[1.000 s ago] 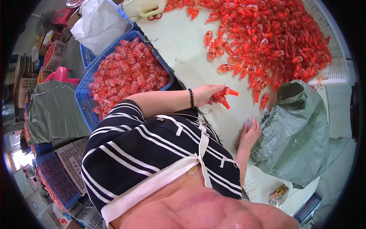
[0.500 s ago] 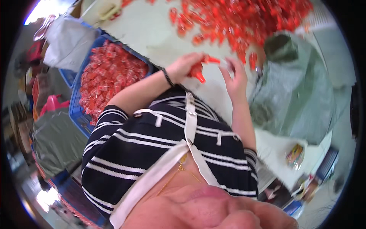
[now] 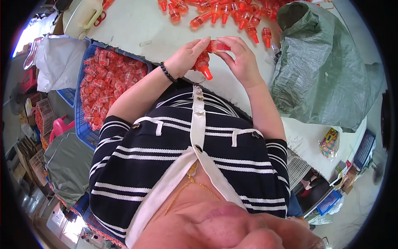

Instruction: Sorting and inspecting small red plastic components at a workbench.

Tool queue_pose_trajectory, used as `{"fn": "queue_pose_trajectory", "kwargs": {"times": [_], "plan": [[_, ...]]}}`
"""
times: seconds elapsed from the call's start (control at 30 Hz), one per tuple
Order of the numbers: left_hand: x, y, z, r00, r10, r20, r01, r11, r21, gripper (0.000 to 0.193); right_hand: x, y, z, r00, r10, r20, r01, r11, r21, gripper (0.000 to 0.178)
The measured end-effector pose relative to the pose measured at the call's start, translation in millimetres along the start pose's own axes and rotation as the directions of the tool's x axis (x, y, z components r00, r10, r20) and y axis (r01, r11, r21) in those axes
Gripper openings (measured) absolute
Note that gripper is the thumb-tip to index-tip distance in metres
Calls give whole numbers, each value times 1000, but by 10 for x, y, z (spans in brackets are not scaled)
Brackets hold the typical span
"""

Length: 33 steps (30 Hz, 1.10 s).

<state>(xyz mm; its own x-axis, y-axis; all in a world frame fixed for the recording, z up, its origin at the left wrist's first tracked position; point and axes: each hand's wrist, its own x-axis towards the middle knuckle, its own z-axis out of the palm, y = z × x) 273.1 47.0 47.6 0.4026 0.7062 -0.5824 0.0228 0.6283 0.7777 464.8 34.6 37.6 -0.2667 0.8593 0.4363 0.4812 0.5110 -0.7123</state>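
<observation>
Over the table edge, my left hand [image 3: 185,58] is closed round a small red bottle [image 3: 203,67], its pointed nozzle aimed down toward my body. My left thumb and forefinger also touch a second red bottle [image 3: 212,46], lying sideways between the hands. On its right end sits a clear cap [image 3: 224,47], pinched by the fingers of my right hand [image 3: 241,60]. Farther off on the white table [image 3: 159,33], several similar red bottles with pointed nozzles [image 3: 224,12] lie in a loose spread. My fingers partly hide both held bottles.
At my left, a blue crate [image 3: 81,120] holds a heap of red and clear pieces [image 3: 108,79]. A green woven sack [image 3: 319,70] lies on the table at right, a colourful packet [image 3: 328,143] nearer. A cream jug [image 3: 83,18] and red-handled scissors [image 3: 99,19] lie far left.
My hands have come together: the clear cap in my right fingers now meets the red bottle at my left fingertips. The whole view has shifted, showing less of the far pile.
</observation>
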Motion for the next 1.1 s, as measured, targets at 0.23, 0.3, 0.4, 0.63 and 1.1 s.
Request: {"fn": "queue_pose_trajectory", "kwargs": {"times": [0.23, 0.3, 0.4, 0.63, 1.1], "plan": [[85, -196, 18, 547, 793, 267, -577, 127, 807, 34, -261, 121, 116, 800, 525, 292, -562, 482, 673, 27], [83, -205, 13, 589, 741, 324, -584, 113, 804, 35, -378, 180, 113, 690, 554, 467, -634, 150, 759, 31], [109, -201, 5, 656, 629, 417, -578, 64, 814, 38, -529, 274, 125, 625, 564, 540, -673, 37, 739, 33], [325, -451, -4, 887, 453, -93, -402, 854, 330, 27, -481, 419, -383, 853, 491, -175, -499, 867, -3, 32], [341, -232, 84, 957, 127, -262, -156, 983, -95, 33, -456, 288, -233, 991, 114, -69, -133, 878, -461, 37]]}}
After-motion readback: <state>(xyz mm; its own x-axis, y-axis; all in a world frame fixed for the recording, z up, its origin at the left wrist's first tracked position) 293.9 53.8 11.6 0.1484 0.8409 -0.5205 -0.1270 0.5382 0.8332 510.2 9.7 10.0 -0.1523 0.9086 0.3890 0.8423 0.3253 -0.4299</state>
